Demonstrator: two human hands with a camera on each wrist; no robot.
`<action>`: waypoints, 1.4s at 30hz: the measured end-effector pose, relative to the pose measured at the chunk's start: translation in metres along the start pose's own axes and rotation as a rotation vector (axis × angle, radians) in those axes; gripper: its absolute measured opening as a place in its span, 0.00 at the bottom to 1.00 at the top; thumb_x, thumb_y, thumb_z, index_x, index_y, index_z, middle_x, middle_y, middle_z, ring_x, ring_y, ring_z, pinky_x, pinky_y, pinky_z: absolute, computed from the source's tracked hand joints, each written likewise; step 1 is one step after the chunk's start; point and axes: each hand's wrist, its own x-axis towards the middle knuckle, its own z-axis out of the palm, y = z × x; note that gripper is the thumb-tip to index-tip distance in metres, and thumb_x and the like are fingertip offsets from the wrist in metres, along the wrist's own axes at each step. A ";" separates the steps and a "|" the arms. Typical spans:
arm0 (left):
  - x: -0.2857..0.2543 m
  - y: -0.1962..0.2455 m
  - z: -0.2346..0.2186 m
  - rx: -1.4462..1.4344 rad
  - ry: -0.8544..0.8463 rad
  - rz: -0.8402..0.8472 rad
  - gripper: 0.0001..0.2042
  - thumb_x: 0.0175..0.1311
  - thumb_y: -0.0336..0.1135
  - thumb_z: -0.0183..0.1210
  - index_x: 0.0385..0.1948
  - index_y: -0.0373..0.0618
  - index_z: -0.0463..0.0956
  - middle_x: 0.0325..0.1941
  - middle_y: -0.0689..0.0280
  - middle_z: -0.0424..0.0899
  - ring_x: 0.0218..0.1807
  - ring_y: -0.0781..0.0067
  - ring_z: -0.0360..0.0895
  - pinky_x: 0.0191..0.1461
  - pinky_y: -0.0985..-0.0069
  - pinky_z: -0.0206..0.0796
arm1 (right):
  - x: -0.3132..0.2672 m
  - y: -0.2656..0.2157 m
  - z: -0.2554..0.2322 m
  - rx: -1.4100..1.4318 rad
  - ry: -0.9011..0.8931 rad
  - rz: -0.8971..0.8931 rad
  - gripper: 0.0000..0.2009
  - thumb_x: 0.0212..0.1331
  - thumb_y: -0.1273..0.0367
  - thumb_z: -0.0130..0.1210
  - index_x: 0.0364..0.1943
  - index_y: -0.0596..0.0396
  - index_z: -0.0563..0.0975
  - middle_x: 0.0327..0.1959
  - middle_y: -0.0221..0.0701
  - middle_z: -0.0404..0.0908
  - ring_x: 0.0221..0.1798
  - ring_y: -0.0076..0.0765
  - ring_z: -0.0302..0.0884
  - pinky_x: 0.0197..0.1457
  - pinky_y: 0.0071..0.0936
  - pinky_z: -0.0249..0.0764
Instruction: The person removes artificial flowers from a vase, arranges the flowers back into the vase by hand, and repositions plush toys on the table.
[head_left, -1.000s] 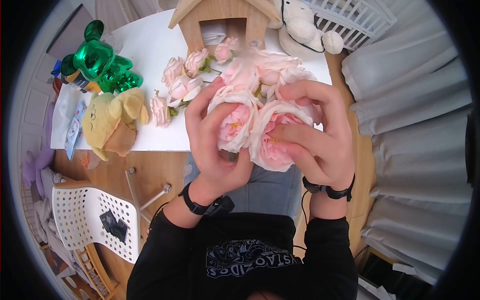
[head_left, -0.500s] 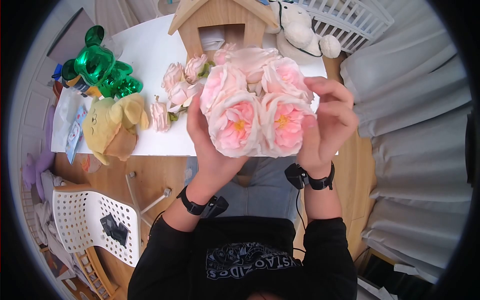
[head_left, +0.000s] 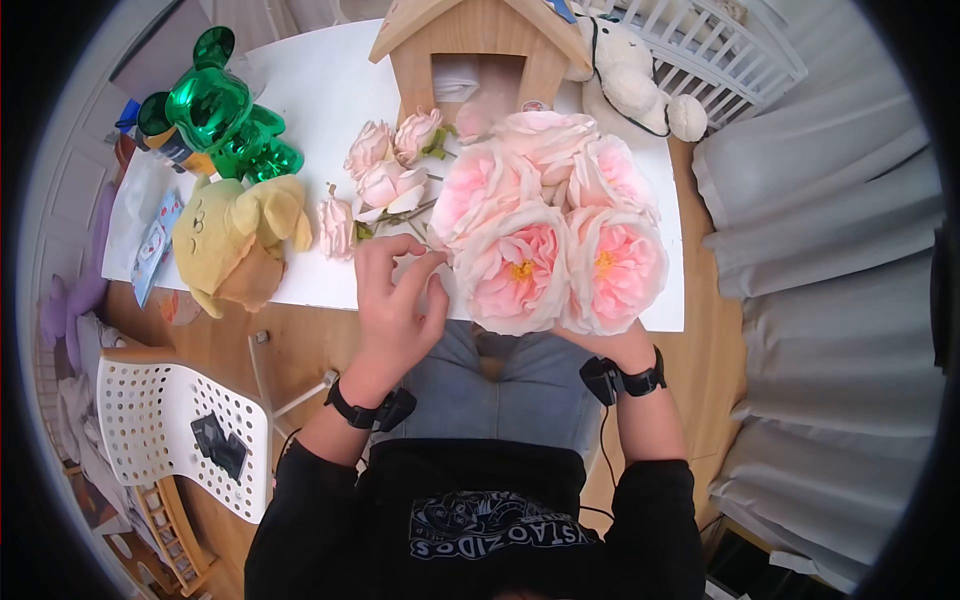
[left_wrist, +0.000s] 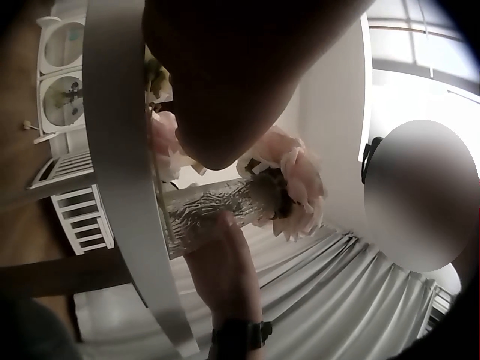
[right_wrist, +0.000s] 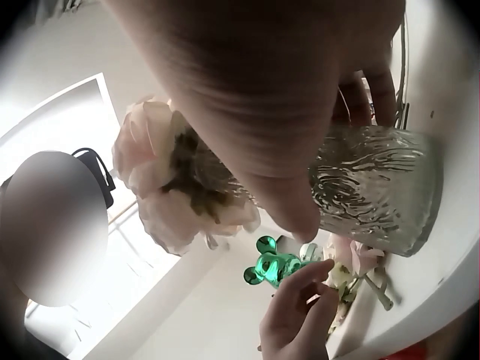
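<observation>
A full bunch of pink roses (head_left: pixel 515 270) with yellow centres stands in a ribbed clear glass vase (right_wrist: pixel 379 184), hidden under the blossoms in the head view. My right hand (head_left: pixel 615 345) grips the side of that vase, its thumb across the glass in the right wrist view. To the left of the bunch is my left hand (head_left: pixel 400 310), fingers loosely bent and nothing seen in them. Just beyond it, several loose pink roses (head_left: pixel 390 188) with green stems lie on the white table (head_left: pixel 320 90).
A wooden house (head_left: pixel 480 45) stands at the back, a white plush toy (head_left: pixel 625 80) beside it. On the table's left are a shiny green bear figure (head_left: pixel 225 110) and a yellow plush (head_left: pixel 235 235). A white perforated chair (head_left: pixel 150 420) is at the lower left.
Both hands have left the blossoms they were touching. The left hand has drawn away leftward; the right has gone down below the flowers to the vase. The bunch now sits further right in view.
</observation>
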 end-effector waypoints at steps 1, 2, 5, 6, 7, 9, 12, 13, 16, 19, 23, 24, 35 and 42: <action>-0.002 -0.001 0.000 -0.049 -0.060 -0.036 0.19 0.52 0.17 0.64 0.48 0.42 0.86 0.51 0.57 0.78 0.51 0.53 0.73 0.48 0.62 0.69 | 0.001 0.011 0.003 -0.083 0.046 -0.065 0.32 0.61 0.67 0.74 0.70 0.54 0.77 0.72 0.39 0.79 0.75 0.47 0.74 0.80 0.42 0.68; -0.003 -0.003 -0.001 -0.098 -0.118 -0.073 0.19 0.53 0.17 0.64 0.49 0.42 0.86 0.51 0.58 0.78 0.50 0.53 0.74 0.48 0.63 0.70 | 0.001 0.023 0.004 -0.084 0.045 -0.068 0.32 0.61 0.67 0.74 0.70 0.54 0.77 0.72 0.39 0.79 0.75 0.47 0.74 0.80 0.42 0.68; -0.005 -0.006 0.007 -0.105 -0.121 -0.084 0.20 0.53 0.17 0.64 0.50 0.42 0.86 0.50 0.58 0.78 0.49 0.54 0.75 0.47 0.63 0.71 | 0.016 0.039 0.001 -0.617 0.049 -0.341 0.34 0.62 0.65 0.74 0.72 0.54 0.75 0.74 0.39 0.77 0.76 0.48 0.73 0.80 0.42 0.68; -0.008 -0.009 0.009 -0.105 -0.117 -0.088 0.20 0.53 0.17 0.64 0.50 0.42 0.86 0.50 0.58 0.78 0.49 0.54 0.75 0.47 0.63 0.71 | 0.026 0.027 0.000 -0.445 0.053 -0.233 0.34 0.62 0.66 0.73 0.73 0.54 0.75 0.74 0.39 0.77 0.77 0.47 0.73 0.81 0.42 0.67; -0.010 -0.012 0.012 -0.109 -0.124 -0.090 0.19 0.53 0.17 0.65 0.49 0.42 0.86 0.49 0.57 0.78 0.48 0.54 0.75 0.47 0.63 0.71 | 0.032 0.018 0.000 -0.273 0.058 -0.122 0.34 0.63 0.66 0.73 0.73 0.54 0.74 0.75 0.39 0.77 0.77 0.46 0.73 0.81 0.42 0.67; -0.011 -0.013 0.013 -0.120 -0.136 -0.093 0.19 0.54 0.18 0.66 0.49 0.42 0.86 0.48 0.57 0.78 0.47 0.54 0.75 0.47 0.63 0.71 | 0.039 0.011 0.003 -0.128 0.064 0.010 0.34 0.62 0.68 0.73 0.74 0.54 0.74 0.75 0.39 0.77 0.78 0.45 0.73 0.81 0.42 0.67; -0.009 -0.011 0.012 -0.096 -0.163 -0.117 0.12 0.59 0.19 0.67 0.45 0.36 0.84 0.51 0.55 0.76 0.45 0.57 0.77 0.46 0.67 0.72 | 0.037 0.015 0.009 0.007 0.125 0.120 0.33 0.60 0.68 0.74 0.71 0.56 0.76 0.71 0.41 0.80 0.73 0.47 0.77 0.77 0.42 0.71; -0.012 -0.011 0.012 -0.108 -0.157 -0.158 0.13 0.58 0.19 0.68 0.45 0.38 0.85 0.46 0.57 0.77 0.44 0.56 0.77 0.45 0.66 0.72 | 0.035 0.017 0.012 -0.006 0.178 0.103 0.32 0.58 0.68 0.75 0.68 0.59 0.77 0.66 0.43 0.84 0.67 0.49 0.82 0.72 0.42 0.76; -0.014 -0.016 0.013 -0.120 -0.139 -0.181 0.13 0.58 0.20 0.68 0.45 0.39 0.85 0.40 0.59 0.78 0.42 0.56 0.78 0.44 0.64 0.72 | 0.027 0.020 0.016 0.064 0.163 0.180 0.31 0.61 0.71 0.73 0.70 0.56 0.77 0.73 0.39 0.79 0.76 0.45 0.75 0.78 0.40 0.70; -0.009 -0.016 0.009 -0.192 -0.108 -0.182 0.11 0.59 0.19 0.66 0.44 0.38 0.85 0.37 0.59 0.82 0.41 0.57 0.81 0.45 0.65 0.74 | 0.016 0.033 0.019 -0.029 0.195 0.145 0.33 0.59 0.68 0.74 0.69 0.58 0.76 0.67 0.43 0.84 0.69 0.50 0.80 0.74 0.42 0.74; -0.012 -0.020 0.005 -0.455 -0.109 -0.351 0.08 0.63 0.19 0.65 0.43 0.38 0.84 0.40 0.57 0.88 0.41 0.60 0.86 0.49 0.69 0.77 | 0.017 0.029 0.021 0.008 0.182 0.169 0.30 0.60 0.71 0.73 0.67 0.56 0.78 0.68 0.37 0.83 0.71 0.44 0.80 0.74 0.40 0.74; -0.011 -0.020 0.004 -0.453 -0.108 -0.350 0.08 0.63 0.19 0.65 0.43 0.38 0.84 0.40 0.57 0.88 0.41 0.60 0.86 0.49 0.69 0.77 | 0.018 0.027 0.021 0.020 0.195 0.159 0.30 0.59 0.71 0.74 0.67 0.56 0.78 0.68 0.37 0.83 0.70 0.43 0.80 0.74 0.40 0.74; -0.007 -0.005 -0.019 -0.776 -0.105 -0.510 0.12 0.76 0.18 0.55 0.57 0.39 0.71 0.49 0.55 0.86 0.46 0.66 0.87 0.52 0.70 0.80 | 0.022 0.019 0.019 0.022 0.223 0.138 0.30 0.59 0.70 0.76 0.66 0.56 0.79 0.66 0.38 0.84 0.68 0.44 0.82 0.72 0.39 0.76; 0.022 -0.002 -0.036 -0.796 0.086 -0.427 0.18 0.80 0.22 0.54 0.67 0.39 0.64 0.46 0.52 0.87 0.46 0.61 0.88 0.48 0.72 0.77 | 0.024 0.011 0.018 0.031 0.254 0.068 0.29 0.58 0.69 0.76 0.65 0.57 0.80 0.66 0.39 0.85 0.68 0.46 0.82 0.72 0.39 0.76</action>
